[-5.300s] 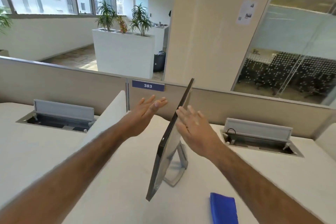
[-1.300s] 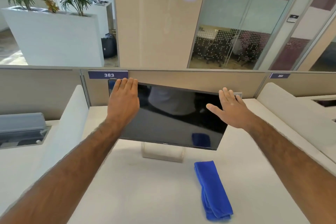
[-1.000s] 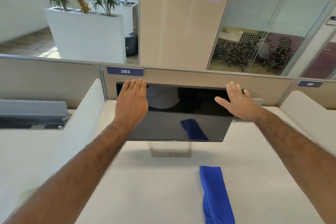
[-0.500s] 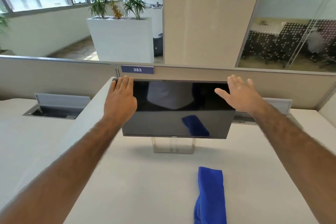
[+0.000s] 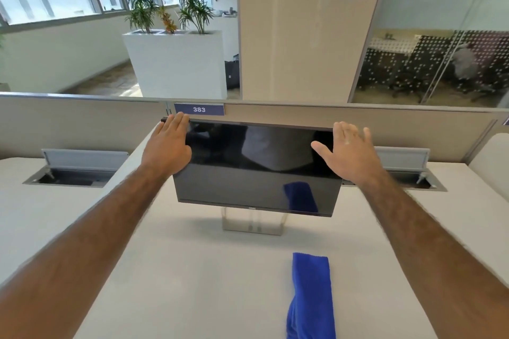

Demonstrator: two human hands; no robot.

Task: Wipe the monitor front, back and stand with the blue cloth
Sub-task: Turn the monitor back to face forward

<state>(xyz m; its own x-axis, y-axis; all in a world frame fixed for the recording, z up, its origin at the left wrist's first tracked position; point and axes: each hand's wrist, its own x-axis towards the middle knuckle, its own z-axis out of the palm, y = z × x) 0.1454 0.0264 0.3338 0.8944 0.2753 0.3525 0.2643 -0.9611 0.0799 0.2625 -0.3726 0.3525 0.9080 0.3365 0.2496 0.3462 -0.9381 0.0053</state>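
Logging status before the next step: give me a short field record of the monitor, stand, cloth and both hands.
monitor: dark screen facing the camera, upright on the desk
stand: under the screen's middle
blue cloth: folded on the desk before the monitor, held by neither hand
left hand: straight fingers over the monitor's top left corner
right hand: fingers spread at the upper right edge
wiping: not yet begun

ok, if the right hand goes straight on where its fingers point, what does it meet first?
Likely the beige partition behind the monitor: fingers of the right hand point forward past its top right corner. Depth unclear.
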